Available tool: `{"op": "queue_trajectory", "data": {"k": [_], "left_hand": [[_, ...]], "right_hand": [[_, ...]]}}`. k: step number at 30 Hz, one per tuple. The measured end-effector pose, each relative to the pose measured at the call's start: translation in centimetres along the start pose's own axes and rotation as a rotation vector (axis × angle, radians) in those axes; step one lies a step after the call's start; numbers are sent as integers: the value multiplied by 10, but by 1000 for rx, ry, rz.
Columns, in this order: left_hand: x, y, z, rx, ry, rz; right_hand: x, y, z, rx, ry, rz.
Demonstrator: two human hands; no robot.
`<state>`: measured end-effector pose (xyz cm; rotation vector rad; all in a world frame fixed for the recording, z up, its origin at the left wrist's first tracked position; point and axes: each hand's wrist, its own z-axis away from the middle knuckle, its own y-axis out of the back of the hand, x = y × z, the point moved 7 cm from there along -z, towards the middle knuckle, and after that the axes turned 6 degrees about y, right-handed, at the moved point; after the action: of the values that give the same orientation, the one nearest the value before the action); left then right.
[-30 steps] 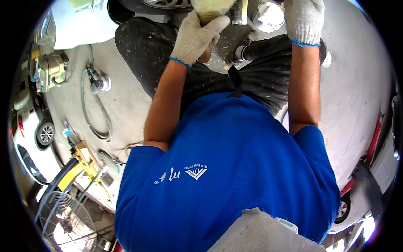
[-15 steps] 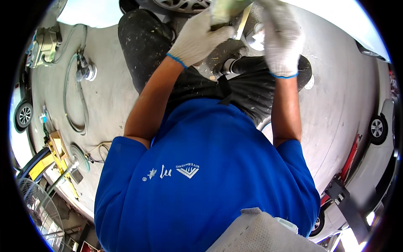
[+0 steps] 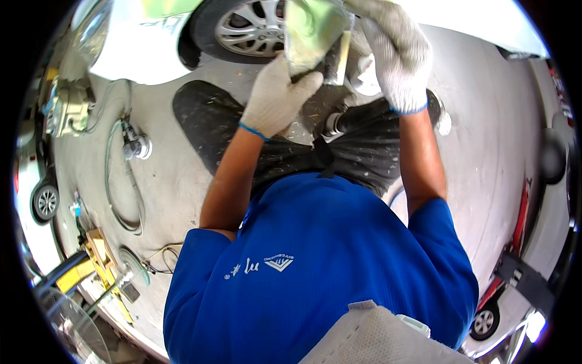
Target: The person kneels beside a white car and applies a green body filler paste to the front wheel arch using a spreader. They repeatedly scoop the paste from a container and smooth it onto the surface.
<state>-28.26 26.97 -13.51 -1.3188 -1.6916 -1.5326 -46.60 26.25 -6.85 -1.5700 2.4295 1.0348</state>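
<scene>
My left hand (image 3: 274,92), in a white knitted glove with a blue cuff, is closed on the lower edge of a mixing board (image 3: 310,35) smeared with pale green paste. Its thumb points right, below the board. Just to the right of the board is my right hand (image 3: 397,57), gloved the same way and soiled grey at the fingers. Those fingers curl toward the board's upper right edge; whatever they grip is hidden. Between the hands shows a flat strip, pale yellow and dark (image 3: 341,59); its kind is unclear.
A car wheel (image 3: 251,29) and white bodywork (image 3: 142,45) stand in front of me. On the floor to my left lie a round sander (image 3: 138,147) and its looped hose (image 3: 109,188). A white round container (image 3: 365,77) sits beyond my foot. A fan (image 3: 73,321) stands lower left.
The view has tilted up, showing more of the wheel and board. My right hand is less blurred and stays beside the board; my left hand still holds it.
</scene>
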Motion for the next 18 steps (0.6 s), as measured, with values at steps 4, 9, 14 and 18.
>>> {"op": "queue_trajectory", "data": {"k": [4, 9, 14, 18], "left_hand": [[-21, 2, 0, -118, 113, -21], [-41, 8, 9, 18, 132, -90], [-57, 4, 2, 238, 23, -411], [-72, -14, 9, 347, 82, -618]], "right_hand": [[38, -16, 11, -38, -142, 48], [83, -23, 41, 174, -607, -239], [72, -93, 90, 296, -1139, -1138], [76, -94, 84, 323, -1099, -1150]]}}
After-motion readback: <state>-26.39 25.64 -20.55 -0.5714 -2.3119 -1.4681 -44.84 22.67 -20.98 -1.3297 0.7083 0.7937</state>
